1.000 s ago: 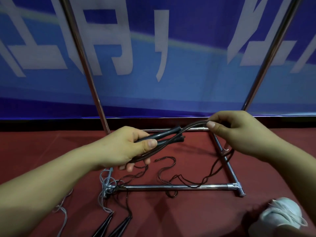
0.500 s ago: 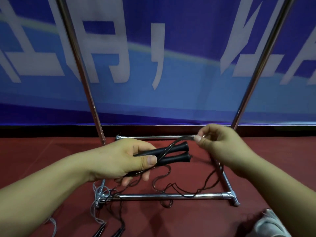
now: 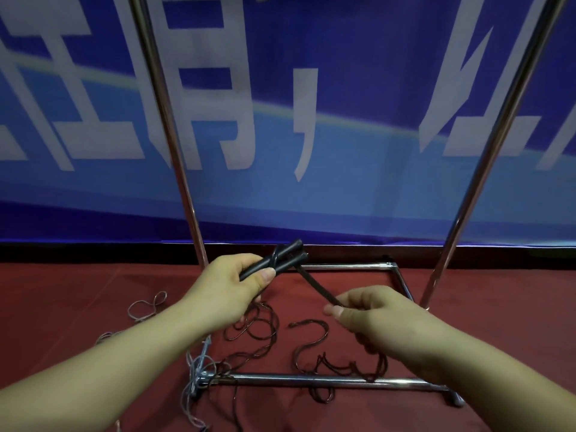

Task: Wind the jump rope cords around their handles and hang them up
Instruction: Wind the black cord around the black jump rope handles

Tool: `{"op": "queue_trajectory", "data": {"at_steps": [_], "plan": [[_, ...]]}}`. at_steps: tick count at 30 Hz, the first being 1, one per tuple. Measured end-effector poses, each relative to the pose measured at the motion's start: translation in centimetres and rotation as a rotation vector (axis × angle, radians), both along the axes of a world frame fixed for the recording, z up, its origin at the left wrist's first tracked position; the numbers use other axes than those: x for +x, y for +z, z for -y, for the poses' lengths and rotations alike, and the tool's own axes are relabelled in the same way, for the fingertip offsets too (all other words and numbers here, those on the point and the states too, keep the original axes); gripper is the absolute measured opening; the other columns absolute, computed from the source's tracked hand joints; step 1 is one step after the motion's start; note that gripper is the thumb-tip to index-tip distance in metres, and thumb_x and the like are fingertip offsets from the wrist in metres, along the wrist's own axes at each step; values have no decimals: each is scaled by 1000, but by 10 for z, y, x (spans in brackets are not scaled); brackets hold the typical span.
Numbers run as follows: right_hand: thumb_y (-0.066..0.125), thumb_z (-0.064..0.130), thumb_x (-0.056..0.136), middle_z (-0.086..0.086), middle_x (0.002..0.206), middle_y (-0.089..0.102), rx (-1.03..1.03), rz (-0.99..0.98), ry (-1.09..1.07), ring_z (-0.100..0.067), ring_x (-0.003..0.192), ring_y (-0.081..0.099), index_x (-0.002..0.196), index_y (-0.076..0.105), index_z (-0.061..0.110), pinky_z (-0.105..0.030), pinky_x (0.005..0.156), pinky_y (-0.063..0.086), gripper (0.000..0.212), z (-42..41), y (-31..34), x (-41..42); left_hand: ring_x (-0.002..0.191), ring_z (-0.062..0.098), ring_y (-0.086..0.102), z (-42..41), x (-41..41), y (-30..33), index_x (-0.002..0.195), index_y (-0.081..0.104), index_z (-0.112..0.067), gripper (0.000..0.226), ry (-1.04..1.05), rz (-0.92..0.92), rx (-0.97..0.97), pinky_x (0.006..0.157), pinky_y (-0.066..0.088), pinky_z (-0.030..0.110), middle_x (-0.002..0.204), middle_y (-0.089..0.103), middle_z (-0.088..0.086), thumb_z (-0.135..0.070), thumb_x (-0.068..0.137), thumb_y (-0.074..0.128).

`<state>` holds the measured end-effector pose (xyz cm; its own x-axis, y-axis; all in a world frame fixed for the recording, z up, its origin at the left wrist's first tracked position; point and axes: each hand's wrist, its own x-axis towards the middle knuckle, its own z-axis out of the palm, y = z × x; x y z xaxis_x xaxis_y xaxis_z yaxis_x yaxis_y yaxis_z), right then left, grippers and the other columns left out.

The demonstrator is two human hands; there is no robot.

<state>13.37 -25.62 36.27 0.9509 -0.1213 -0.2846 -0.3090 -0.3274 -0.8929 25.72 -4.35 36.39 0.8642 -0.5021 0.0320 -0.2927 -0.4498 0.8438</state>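
Holding two black handles side by side above the rack's base, the left hand has a closed grip, thumb pressed along them, tips pointing up and away. The right hand, lower and nearer, pinches the dark cord, taut from the handles. Slack cord lies coiled on the red floor within the base.

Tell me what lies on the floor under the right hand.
Under the right hand loose loops of dark cord lie on the red floor, crossing the rack's front bar. The hand and forearm cover where the cord runs on from there.
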Motion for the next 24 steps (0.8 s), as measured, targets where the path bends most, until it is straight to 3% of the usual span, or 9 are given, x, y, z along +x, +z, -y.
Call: {"op": "queue_trajectory", "data": {"at_steps": [4,10,14,19,24], "plan": [[64,24,95,1,66,57,29,-43,-93,-14,56,47,94,67,15,-26,50,39,10,-4,-3,2,54,15,53,-3,5,-8,86,69,-19,18,24,12,61,53,44,30,60,59,-3,-28,99,61],[67,29,93,-4,67,47,-30,-93,-24,-19,62,44,78,68,15,-31,59,39,21,0,3,-5,50,5,50,-5,13,-12,82,68,-24,21,63,83,121,55,45,29,53,55,-10,-35,98,61],[64,31,95,-3,65,41,-115,21,-56,-19,62,36,88,73,14,-32,58,29,21,-2,23,-8,50,6,54,-6,14,-13,88,69,-32,14,27,100,173,57,47,30,57,60,-8,-39,97,61],[65,36,91,-2,60,46,-220,270,-69,-15,55,38,87,74,21,-31,54,32,18,-10,62,-23,49,4,54,5,4,-1,91,70,-32,12,-76,142,163,53,44,24,59,63,-8,-39,97,62],[65,40,85,-2,57,51,-121,402,-116,-16,52,39,86,79,25,-30,56,30,21,-2,90,-31,45,16,52,15,-6,18,93,69,-25,15,-145,65,27,47,45,29,58,59,-5,-36,99,59]]}}
